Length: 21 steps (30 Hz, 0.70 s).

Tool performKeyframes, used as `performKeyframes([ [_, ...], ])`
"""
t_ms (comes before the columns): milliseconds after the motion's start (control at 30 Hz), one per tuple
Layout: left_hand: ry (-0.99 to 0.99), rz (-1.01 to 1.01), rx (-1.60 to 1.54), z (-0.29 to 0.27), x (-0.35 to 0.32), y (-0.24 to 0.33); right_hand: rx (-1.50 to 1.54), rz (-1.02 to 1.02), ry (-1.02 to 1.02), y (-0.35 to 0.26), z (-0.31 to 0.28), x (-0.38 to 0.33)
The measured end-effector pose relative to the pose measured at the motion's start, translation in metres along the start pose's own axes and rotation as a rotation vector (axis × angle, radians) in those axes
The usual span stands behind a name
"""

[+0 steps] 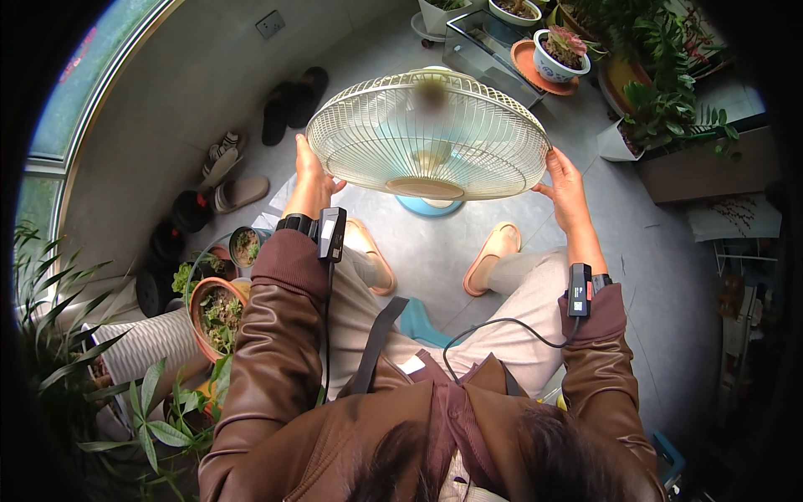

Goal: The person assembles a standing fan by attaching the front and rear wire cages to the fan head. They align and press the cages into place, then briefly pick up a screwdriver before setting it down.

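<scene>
An electric fan with a pale wire guard stands between my legs and the far side of the floor. Through the guard, light blue parts show faintly, and part of its round blue base is visible below the near rim. My left hand holds the guard's left edge, its fingers partly hidden by the wires. On the opposite side my right hand grips the right edge between thumb and fingers. Both arms reach forward about level. The fan's stem is mostly hidden behind the guard.
Dark slippers and other shoes line the left wall. Potted plants crowd my left elbow. A glass tank and a white flowerpot on an orange saucer stand beyond the fan to the right. Black cables run from both wrist devices.
</scene>
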<state>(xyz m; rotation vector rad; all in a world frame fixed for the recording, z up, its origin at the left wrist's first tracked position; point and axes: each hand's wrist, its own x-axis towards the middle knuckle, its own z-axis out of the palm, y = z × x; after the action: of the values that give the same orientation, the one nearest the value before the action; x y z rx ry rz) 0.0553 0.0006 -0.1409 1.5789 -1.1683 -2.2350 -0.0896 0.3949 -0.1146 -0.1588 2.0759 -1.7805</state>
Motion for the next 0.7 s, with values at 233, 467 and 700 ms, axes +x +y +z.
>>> performKeyframes([
  [233,-0.053,-0.015,0.037,-0.004,0.004,-0.004,-0.083,-0.085,0.124,0.002,0.007,0.001],
  [467,-0.059,-0.032,0.017,0.001,0.011,-0.006,-0.087,-0.030,0.145,0.000,0.001,-0.003],
  [700,-0.046,-0.001,0.058,0.001,0.009,-0.006,-0.030,-0.028,0.179,0.004,0.008,-0.005],
])
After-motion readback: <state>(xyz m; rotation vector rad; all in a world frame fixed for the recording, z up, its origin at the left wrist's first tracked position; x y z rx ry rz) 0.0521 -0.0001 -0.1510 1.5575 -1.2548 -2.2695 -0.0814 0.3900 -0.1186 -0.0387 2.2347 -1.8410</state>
